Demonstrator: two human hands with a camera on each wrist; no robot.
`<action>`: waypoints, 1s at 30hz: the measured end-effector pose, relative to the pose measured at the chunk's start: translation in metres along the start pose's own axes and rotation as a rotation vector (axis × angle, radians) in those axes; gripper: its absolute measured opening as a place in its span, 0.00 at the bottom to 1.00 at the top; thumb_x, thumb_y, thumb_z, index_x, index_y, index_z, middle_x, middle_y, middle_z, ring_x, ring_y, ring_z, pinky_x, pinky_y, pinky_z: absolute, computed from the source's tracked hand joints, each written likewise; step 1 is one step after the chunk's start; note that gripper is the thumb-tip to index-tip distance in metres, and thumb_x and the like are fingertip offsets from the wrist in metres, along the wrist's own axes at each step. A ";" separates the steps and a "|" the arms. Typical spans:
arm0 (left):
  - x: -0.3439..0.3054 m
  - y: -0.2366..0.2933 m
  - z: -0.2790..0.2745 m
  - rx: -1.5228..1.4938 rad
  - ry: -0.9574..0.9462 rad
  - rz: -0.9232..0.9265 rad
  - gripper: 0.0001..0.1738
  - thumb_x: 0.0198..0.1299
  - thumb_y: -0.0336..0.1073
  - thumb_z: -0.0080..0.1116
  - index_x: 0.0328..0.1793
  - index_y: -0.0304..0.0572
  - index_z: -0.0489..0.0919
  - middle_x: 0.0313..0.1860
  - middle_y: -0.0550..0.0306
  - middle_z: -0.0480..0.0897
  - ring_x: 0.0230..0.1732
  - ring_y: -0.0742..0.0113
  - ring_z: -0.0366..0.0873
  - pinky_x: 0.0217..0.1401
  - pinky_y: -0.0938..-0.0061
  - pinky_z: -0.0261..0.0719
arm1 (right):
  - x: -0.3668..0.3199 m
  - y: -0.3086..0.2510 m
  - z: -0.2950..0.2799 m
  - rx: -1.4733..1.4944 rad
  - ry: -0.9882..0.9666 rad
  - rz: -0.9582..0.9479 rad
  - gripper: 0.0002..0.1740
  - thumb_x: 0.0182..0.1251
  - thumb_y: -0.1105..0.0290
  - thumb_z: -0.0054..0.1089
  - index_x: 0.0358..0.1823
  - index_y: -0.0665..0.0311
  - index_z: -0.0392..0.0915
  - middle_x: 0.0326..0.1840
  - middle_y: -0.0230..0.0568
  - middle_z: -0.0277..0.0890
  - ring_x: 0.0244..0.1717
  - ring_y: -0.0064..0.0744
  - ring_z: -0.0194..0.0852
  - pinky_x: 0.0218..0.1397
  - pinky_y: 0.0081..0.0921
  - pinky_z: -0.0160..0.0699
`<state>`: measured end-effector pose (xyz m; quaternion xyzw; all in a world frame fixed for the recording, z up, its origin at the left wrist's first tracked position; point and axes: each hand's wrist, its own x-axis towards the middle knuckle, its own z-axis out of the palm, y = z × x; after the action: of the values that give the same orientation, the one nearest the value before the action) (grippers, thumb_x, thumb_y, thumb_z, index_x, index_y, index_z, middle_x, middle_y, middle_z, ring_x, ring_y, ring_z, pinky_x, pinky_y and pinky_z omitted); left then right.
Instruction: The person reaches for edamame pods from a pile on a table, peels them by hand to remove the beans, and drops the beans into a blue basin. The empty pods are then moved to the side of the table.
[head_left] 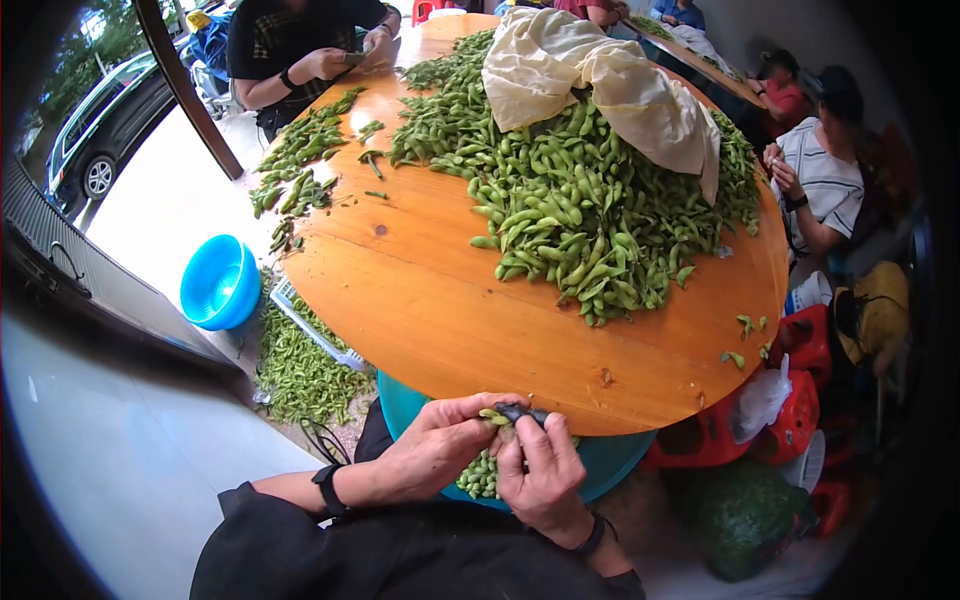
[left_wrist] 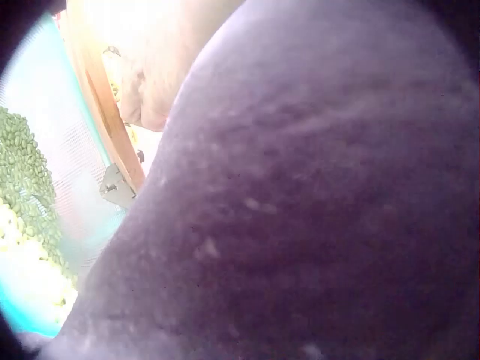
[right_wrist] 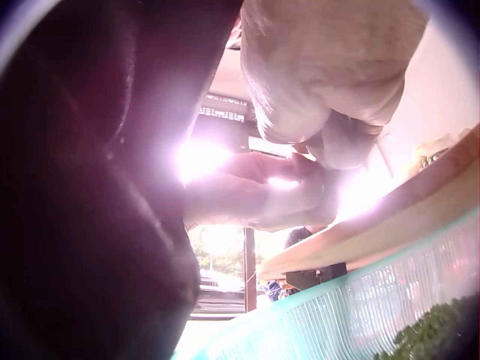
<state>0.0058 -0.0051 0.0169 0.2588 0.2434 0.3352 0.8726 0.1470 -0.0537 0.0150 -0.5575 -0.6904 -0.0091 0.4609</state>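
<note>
Both hands meet just off the near edge of the wooden table (head_left: 400,290), over a turquoise basket (head_left: 400,405). My left hand (head_left: 435,450) pinches a green soybean pod (head_left: 493,416) between thumb and fingers. My right hand (head_left: 545,475) has its fingers curled at the same pod, close against the left fingertips. Something black (head_left: 522,412) covers fingertips there, partly hiding the pod. Below the hands, shelled green beans (head_left: 480,478) lie in the basket. Dark fabric (left_wrist: 315,202) fills most of the left wrist view. The right wrist view shows the right hand (right_wrist: 322,67) from below.
A large heap of soybean pods (head_left: 590,220) covers the far side of the table, partly under a cream cloth (head_left: 620,90). Pods (head_left: 310,365) litter the floor at left beside a blue basin (head_left: 220,283). Red stools (head_left: 795,415) stand at right. Other people sit around the tables.
</note>
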 end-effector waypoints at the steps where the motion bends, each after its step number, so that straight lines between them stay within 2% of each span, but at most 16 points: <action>1: 0.003 -0.004 0.000 0.003 -0.001 0.002 0.20 0.73 0.29 0.47 0.68 0.30 0.72 0.55 0.55 0.80 0.54 0.71 0.76 0.61 0.75 0.74 | 0.003 0.003 -0.002 0.047 0.024 0.036 0.12 0.57 0.82 0.59 0.44 0.72 0.78 0.34 0.54 0.71 0.28 0.52 0.76 0.32 0.39 0.80; 3: 0.014 -0.011 -0.004 -0.075 -0.087 0.018 0.19 0.72 0.26 0.46 0.67 0.30 0.73 0.49 0.57 0.80 0.45 0.72 0.75 0.56 0.76 0.75 | 0.005 0.009 -0.008 0.043 0.049 0.050 0.09 0.61 0.81 0.59 0.44 0.73 0.78 0.33 0.51 0.73 0.30 0.46 0.79 0.30 0.32 0.80; 5: 0.020 -0.012 0.000 -0.089 -0.108 0.012 0.19 0.73 0.26 0.45 0.67 0.30 0.73 0.45 0.58 0.79 0.41 0.71 0.74 0.54 0.76 0.74 | 0.005 0.018 -0.016 0.269 -0.002 0.287 0.09 0.61 0.81 0.59 0.43 0.73 0.79 0.30 0.49 0.73 0.29 0.45 0.79 0.29 0.30 0.78; 6: 0.021 -0.013 -0.001 -0.071 -0.130 -0.004 0.18 0.73 0.26 0.45 0.66 0.30 0.73 0.44 0.58 0.79 0.42 0.71 0.74 0.54 0.77 0.74 | 0.001 0.023 -0.019 0.353 -0.032 0.391 0.08 0.63 0.81 0.58 0.44 0.75 0.78 0.28 0.43 0.73 0.25 0.34 0.78 0.26 0.23 0.74; 7: 0.022 -0.012 -0.001 -0.053 -0.151 -0.019 0.18 0.73 0.27 0.45 0.66 0.30 0.73 0.44 0.58 0.79 0.42 0.71 0.74 0.55 0.77 0.73 | 0.000 0.023 -0.023 0.344 -0.025 0.393 0.08 0.63 0.81 0.58 0.44 0.75 0.78 0.28 0.43 0.73 0.25 0.34 0.78 0.26 0.23 0.74; 9: 0.019 -0.003 -0.003 -0.004 -0.177 -0.026 0.17 0.74 0.29 0.46 0.64 0.31 0.75 0.44 0.58 0.80 0.42 0.73 0.75 0.52 0.76 0.75 | -0.001 0.024 -0.032 0.748 -0.055 0.689 0.08 0.66 0.81 0.56 0.45 0.76 0.78 0.28 0.35 0.73 0.22 0.21 0.73 0.24 0.19 0.70; 12: 0.003 0.025 -0.019 0.605 -0.395 -0.167 0.13 0.75 0.34 0.49 0.58 0.36 0.77 0.47 0.60 0.80 0.45 0.74 0.77 0.51 0.74 0.78 | -0.002 0.034 -0.066 0.805 0.087 0.684 0.07 0.72 0.77 0.53 0.45 0.74 0.77 0.20 0.27 0.66 0.16 0.12 0.57 0.18 0.16 0.55; 15: -0.002 0.042 -0.024 1.264 -0.672 0.237 0.12 0.69 0.33 0.56 0.54 0.35 0.79 0.51 0.51 0.82 0.53 0.53 0.81 0.57 0.64 0.79 | -0.021 0.056 -0.126 0.504 0.259 0.745 0.09 0.72 0.75 0.50 0.46 0.72 0.76 0.18 0.25 0.63 0.17 0.12 0.57 0.18 0.15 0.55; 16: 0.002 0.050 -0.020 1.280 -0.668 0.263 0.12 0.68 0.33 0.57 0.53 0.35 0.80 0.51 0.49 0.82 0.54 0.50 0.80 0.57 0.62 0.79 | -0.031 0.066 -0.142 0.395 0.334 0.732 0.08 0.71 0.76 0.50 0.45 0.73 0.76 0.22 0.26 0.64 0.18 0.09 0.55 0.17 0.15 0.54; 17: 0.008 0.061 -0.015 1.294 -0.662 0.290 0.11 0.67 0.32 0.58 0.53 0.36 0.80 0.52 0.47 0.81 0.56 0.47 0.80 0.57 0.60 0.79 | -0.056 0.095 -0.163 0.195 0.373 0.810 0.10 0.69 0.79 0.51 0.48 0.76 0.75 0.27 0.38 0.72 0.20 0.25 0.67 0.22 0.24 0.66; 19: 0.026 0.087 0.003 1.372 -0.622 0.349 0.10 0.64 0.28 0.59 0.50 0.35 0.80 0.50 0.48 0.82 0.48 0.51 0.83 0.50 0.63 0.82 | -0.066 0.108 -0.191 -0.584 0.076 0.540 0.15 0.64 0.81 0.52 0.51 0.81 0.74 0.39 0.58 0.78 0.34 0.53 0.79 0.39 0.38 0.78; 20: 0.038 0.101 0.016 1.398 -0.541 0.341 0.09 0.63 0.26 0.59 0.49 0.36 0.81 0.47 0.48 0.82 0.44 0.51 0.83 0.45 0.64 0.82 | -0.071 0.108 -0.194 -0.587 0.083 0.532 0.15 0.64 0.81 0.52 0.51 0.81 0.74 0.39 0.58 0.78 0.34 0.53 0.79 0.39 0.38 0.78; 22: 0.084 0.115 0.019 1.638 -0.446 0.663 0.12 0.62 0.31 0.61 0.51 0.36 0.79 0.39 0.46 0.79 0.38 0.47 0.80 0.42 0.59 0.79 | -0.078 0.109 -0.196 -0.752 0.028 0.683 0.19 0.62 0.81 0.53 0.53 0.84 0.73 0.46 0.71 0.76 0.49 0.70 0.74 0.55 0.47 0.73; 25: 0.158 0.126 0.011 1.884 -0.158 0.776 0.27 0.61 0.39 0.63 0.65 0.40 0.70 0.54 0.42 0.72 0.57 0.43 0.72 0.60 0.57 0.73 | -0.072 0.100 -0.183 -0.654 0.039 0.661 0.19 0.62 0.81 0.53 0.53 0.85 0.73 0.48 0.72 0.76 0.50 0.67 0.76 0.55 0.48 0.73; 27: 0.193 0.127 0.008 1.841 -0.045 0.590 0.30 0.63 0.48 0.61 0.68 0.45 0.70 0.56 0.39 0.69 0.58 0.42 0.72 0.62 0.56 0.71 | -0.064 0.093 -0.173 -0.596 0.024 0.655 0.19 0.61 0.81 0.54 0.54 0.83 0.74 0.46 0.71 0.77 0.49 0.66 0.77 0.54 0.47 0.74; 30: 0.209 0.107 0.007 1.800 -0.030 0.611 0.29 0.63 0.50 0.59 0.67 0.51 0.70 0.58 0.40 0.68 0.57 0.38 0.68 0.63 0.51 0.69 | -0.063 0.095 -0.162 -0.530 0.032 0.636 0.17 0.61 0.81 0.54 0.51 0.81 0.75 0.42 0.66 0.78 0.45 0.64 0.78 0.49 0.47 0.75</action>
<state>0.0980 0.2098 0.0348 0.8907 0.3208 0.2320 0.2234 0.3193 -0.1509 0.0198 -0.8422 -0.4504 -0.0525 0.2917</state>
